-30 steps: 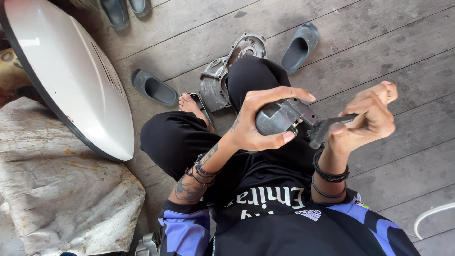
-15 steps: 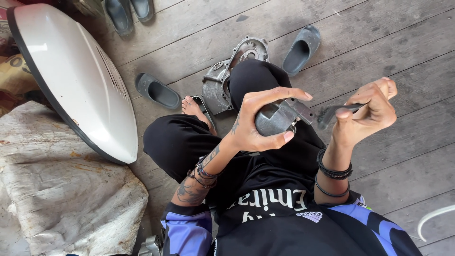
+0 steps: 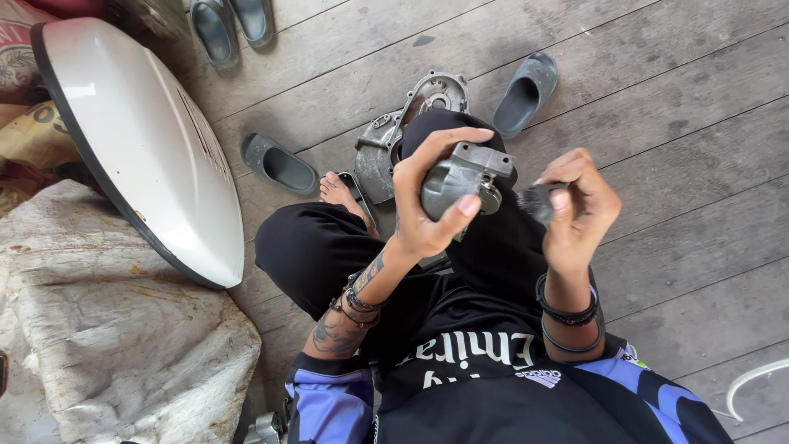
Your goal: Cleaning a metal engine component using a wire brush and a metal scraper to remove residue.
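Leftmost, at 9 o'clock: white curved panel [image 3: 140, 148] leaning over dirty cloth sack [image 3: 107, 337]. Grey sandal [image 3: 279, 163] on plank floor [image 3: 699, 164] beside bare foot. Centre: left hand [image 3: 427, 201] clenched round grey metal part [image 3: 460, 181], held above crossed legs. Behind it, at 12 o'clock, metal engine cover [image 3: 403, 131] flat on floor. At 3 o'clock of part: right hand [image 3: 579, 205] gripping small dark brush [image 3: 538, 201], bristles just beside part.

The person wears a black short-sleeved jersey [image 3: 485, 370] with violet-blue sleeves and white lettering across the chest, plus black trousers [image 3: 316, 247]. Beaded bracelets [image 3: 355, 298] ring the tattooed left forearm; dark bands [image 3: 565, 316] circle the right wrist. One foot [image 3: 339, 191] is bare.
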